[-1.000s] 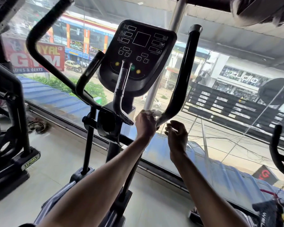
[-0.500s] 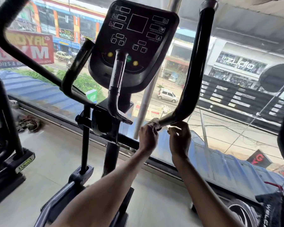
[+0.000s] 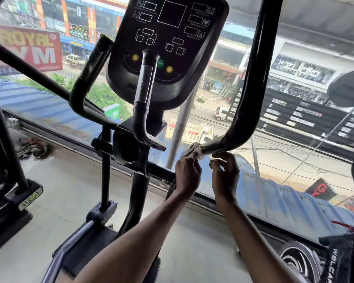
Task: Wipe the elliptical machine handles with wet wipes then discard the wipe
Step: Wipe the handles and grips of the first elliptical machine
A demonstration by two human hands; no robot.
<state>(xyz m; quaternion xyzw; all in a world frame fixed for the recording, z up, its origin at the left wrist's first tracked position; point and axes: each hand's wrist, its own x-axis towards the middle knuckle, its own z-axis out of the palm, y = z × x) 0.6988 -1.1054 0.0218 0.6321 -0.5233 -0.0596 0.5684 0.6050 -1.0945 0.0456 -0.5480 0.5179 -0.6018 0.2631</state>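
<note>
handle (image 3: 247, 94): glossy black, smooth; wipe (image 3: 196, 153): crumpled white cloth; console (image 3: 168, 43): matt black plastic

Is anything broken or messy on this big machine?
Yes. The short middle handle below the console looks worn: pale scuffed patches show on its black cover. The bent handle to its left is scuffed too. A tangled heap of something lies on the floor by the window.

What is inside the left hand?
A crumpled white wipe, which the left hand pinches against the low end of the right handle. The fingers cover part of the wipe, so its full size cannot be seen.
</note>
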